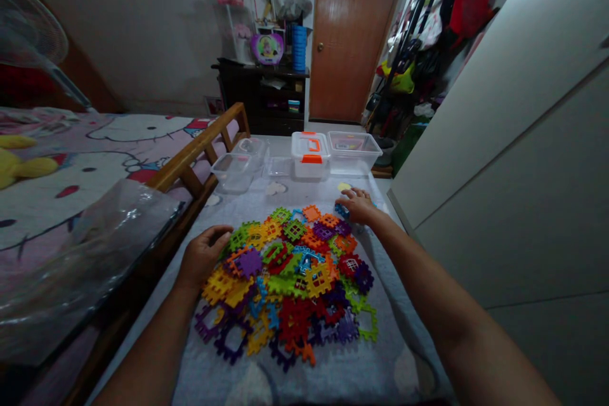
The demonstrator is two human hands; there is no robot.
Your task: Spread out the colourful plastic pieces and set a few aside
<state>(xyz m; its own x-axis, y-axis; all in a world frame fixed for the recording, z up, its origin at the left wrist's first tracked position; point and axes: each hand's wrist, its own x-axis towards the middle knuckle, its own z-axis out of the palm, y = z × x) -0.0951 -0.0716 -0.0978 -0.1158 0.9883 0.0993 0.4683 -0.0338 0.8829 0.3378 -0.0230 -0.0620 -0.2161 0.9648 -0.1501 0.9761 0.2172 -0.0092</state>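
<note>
The right hand (359, 207) curls its fingers (351, 193) over a blue block (340, 210) at the far edge of the plastic waffle-block heap (285, 282) (gripping or just touching, I can't tell), while the left hand (203, 258) lies open beside the heap.

**Left hand** (204, 256): bare, nearer, palm turned inward, fingers loosely curled. **Right hand** (358, 205): bare, farther, to the right, palm down, fingers bent downward. **Left forearm** (152, 346), **right forearm** (442, 295): both extended forward, angled inward.
</note>
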